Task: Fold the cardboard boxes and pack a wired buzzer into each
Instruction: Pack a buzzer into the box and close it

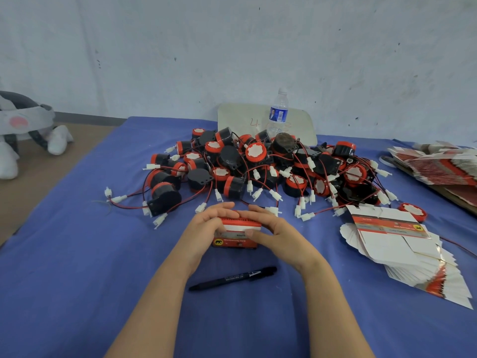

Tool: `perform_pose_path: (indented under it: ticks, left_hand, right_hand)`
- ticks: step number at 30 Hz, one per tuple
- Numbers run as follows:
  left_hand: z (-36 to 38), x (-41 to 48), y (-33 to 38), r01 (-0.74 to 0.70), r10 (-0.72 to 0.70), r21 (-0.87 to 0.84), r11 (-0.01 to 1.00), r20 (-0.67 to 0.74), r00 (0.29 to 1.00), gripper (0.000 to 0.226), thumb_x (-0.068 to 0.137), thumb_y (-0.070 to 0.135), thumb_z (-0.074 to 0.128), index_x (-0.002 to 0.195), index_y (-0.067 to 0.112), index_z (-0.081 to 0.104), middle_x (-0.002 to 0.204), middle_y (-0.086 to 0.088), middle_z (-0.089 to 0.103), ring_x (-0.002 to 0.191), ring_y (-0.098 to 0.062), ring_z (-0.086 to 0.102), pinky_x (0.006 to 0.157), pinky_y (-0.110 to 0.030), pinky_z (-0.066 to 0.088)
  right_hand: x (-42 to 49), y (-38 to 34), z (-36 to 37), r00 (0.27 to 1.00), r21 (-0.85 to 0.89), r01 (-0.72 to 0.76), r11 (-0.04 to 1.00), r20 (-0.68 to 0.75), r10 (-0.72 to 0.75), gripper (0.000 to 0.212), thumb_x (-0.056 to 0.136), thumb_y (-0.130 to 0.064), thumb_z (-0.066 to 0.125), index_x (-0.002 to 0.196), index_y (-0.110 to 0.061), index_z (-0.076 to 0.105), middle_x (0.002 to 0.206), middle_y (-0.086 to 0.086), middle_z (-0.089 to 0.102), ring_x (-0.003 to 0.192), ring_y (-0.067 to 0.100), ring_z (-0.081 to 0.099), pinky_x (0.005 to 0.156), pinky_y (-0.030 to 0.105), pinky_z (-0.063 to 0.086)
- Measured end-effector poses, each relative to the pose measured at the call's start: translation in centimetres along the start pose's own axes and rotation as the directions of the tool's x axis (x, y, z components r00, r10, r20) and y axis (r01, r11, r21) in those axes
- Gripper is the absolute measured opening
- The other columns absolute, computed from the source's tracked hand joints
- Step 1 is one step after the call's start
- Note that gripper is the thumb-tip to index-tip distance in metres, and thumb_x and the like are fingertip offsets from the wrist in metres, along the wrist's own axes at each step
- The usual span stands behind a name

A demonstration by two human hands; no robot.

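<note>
Cardboard box (236,232) sits between left hand (204,228) and right hand (273,232), both grips curled around its ends.

Bare blue tabletop (77,267) lay open across the left and along the near edge. A black pen (232,278) lay across the near middle. The heap of wired buzzers (258,166), leads and white plugs straggling outward, blocked the far side. Fanned flat boxes (402,251) crowded the right.

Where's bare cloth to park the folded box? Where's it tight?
Widest: blue cloth left of the left hand, nearer than the buzzer pile. Smaller gap between right hand and fanned flat boxes. Crowded: the pile right behind the box; the pen lies just nearer.
</note>
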State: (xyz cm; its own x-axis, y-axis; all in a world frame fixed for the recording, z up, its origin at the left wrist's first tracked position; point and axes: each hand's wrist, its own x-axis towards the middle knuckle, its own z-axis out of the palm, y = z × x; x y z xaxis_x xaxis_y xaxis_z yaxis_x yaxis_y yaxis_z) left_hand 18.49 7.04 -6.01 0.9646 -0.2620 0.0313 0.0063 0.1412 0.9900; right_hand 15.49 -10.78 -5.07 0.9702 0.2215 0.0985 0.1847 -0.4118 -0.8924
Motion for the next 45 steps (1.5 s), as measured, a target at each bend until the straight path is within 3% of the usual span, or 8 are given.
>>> perform_pose_path:
  ticks: [6, 9, 12, 20, 28, 33, 39, 45]
  left_hand:
    - [-0.1, -0.1, 0.1, -0.014, 0.013, 0.053, 0.999, 0.03, 0.999, 0.047, 0.082, -0.009, 0.04, 0.082, 0.02, 0.077, 0.122, 0.015, 0.06, 0.114, -0.013, 0.055, 0.097, -0.044, 0.05]
    - [-0.2, 0.0, 0.1, -0.009, 0.006, 0.039, 0.999, 0.063, 0.998, 0.036, 0.088, 0.003, 0.047, 0.085, 0.022, 0.078, 0.122, 0.017, 0.061, 0.112, -0.013, 0.058, 0.098, -0.043, 0.049]
    - [-0.3, 0.2, 0.0, 0.01, -0.01, 0.009, 1.0, 0.072, 0.997, 0.029, 0.091, 0.016, 0.049, 0.093, 0.024, 0.077, 0.121, 0.018, 0.062, 0.109, -0.014, 0.062, 0.098, -0.043, 0.049]
    - [-0.9, 0.2, -0.4, -0.007, 0.007, -0.011, 1.0, 0.068, 0.998, 0.053, 0.081, -0.015, 0.036, 0.091, 0.022, 0.074, 0.127, 0.015, 0.059, 0.112, -0.011, 0.059, 0.087, -0.034, 0.053]
    - [-0.7, 0.4, -0.2, 0.013, -0.011, -0.026, 1.0, 0.048, 0.999, 0.049, 0.079, -0.014, 0.037, 0.083, 0.016, 0.075, 0.121, 0.016, 0.064, 0.112, -0.012, 0.058, 0.087, -0.035, 0.054]
    - [-0.6, 0.2, -0.1, 0.007, -0.007, 0.001, 1.0, 0.034, 0.999, 0.049, 0.079, -0.012, 0.037, 0.08, 0.019, 0.076, 0.117, 0.018, 0.065, 0.109, -0.012, 0.059, 0.084, -0.033, 0.055]
    - [-0.2, 0.0, 0.1, -0.005, 0.004, 0.034, 0.999, 0.013, 1.0, 0.046, 0.081, -0.011, 0.039, 0.078, 0.019, 0.074, 0.119, 0.015, 0.063, 0.111, -0.015, 0.058, 0.092, -0.042, 0.053]
    - [0.0, -0.1, 0.2, -0.008, 0.011, 0.086, 0.996, -0.03, 0.999, 0.041, 0.082, -0.01, 0.039, 0.084, 0.014, 0.073, 0.119, 0.014, 0.063, 0.11, -0.013, 0.057, 0.091, -0.039, 0.053]
  right_hand:
    - [0.1, 0.1, 0.0, 1.0, -0.015, -0.004, 1.0, -0.006, 0.004, 0.039, 0.094, -0.02, 0.06, 0.114, -0.054, 0.054, 0.143, -0.017, 0.036, 0.137, 0.001, 0.029, 0.089, 0.009, 0.045]
    - [0.2, 0.1, 0.0, 1.0, -0.017, -0.004, 1.0, -0.012, 0.004, 0.039, 0.093, -0.019, 0.061, 0.115, -0.051, 0.055, 0.144, -0.016, 0.036, 0.138, 0.001, 0.028, 0.095, 0.016, 0.043]
    - [0.1, 0.1, 0.0, 1.0, -0.019, -0.004, 1.0, -0.023, 0.003, 0.039, 0.093, -0.019, 0.061, 0.117, -0.049, 0.055, 0.144, -0.015, 0.036, 0.137, 0.001, 0.029, 0.09, 0.011, 0.044]
    - [0.1, -0.2, 0.2, 0.999, 0.044, -0.029, 0.999, -0.041, 0.03, 0.038, 0.091, -0.018, 0.063, 0.115, -0.048, 0.058, 0.143, -0.012, 0.037, 0.135, 0.004, 0.034, 0.094, 0.019, 0.047]
    - [0.2, -0.4, 0.3, 0.998, 0.067, -0.048, 0.997, -0.047, 0.051, 0.037, 0.091, -0.021, 0.063, 0.107, -0.053, 0.06, 0.14, -0.016, 0.04, 0.13, 0.003, 0.038, 0.091, 0.018, 0.048]
    - [0.1, -0.4, 0.2, 0.998, 0.027, -0.039, 0.999, -0.052, 0.04, 0.035, 0.091, -0.021, 0.063, 0.116, -0.045, 0.06, 0.138, -0.015, 0.041, 0.134, 0.002, 0.034, 0.091, 0.015, 0.047]
    - [0.0, -0.4, 0.2, 0.998, 0.034, -0.048, 0.998, -0.034, 0.049, 0.035, 0.091, -0.022, 0.063, 0.115, -0.047, 0.059, 0.142, -0.015, 0.038, 0.134, 0.0, 0.033, 0.087, 0.01, 0.045]
    - [0.1, -0.2, 0.4, 0.992, 0.232, -0.116, 0.966, -0.025, 0.125, 0.033, 0.097, -0.023, 0.052, 0.101, -0.052, 0.069, 0.146, -0.017, 0.037, 0.135, 0.005, 0.036, 0.113, 0.036, 0.034]
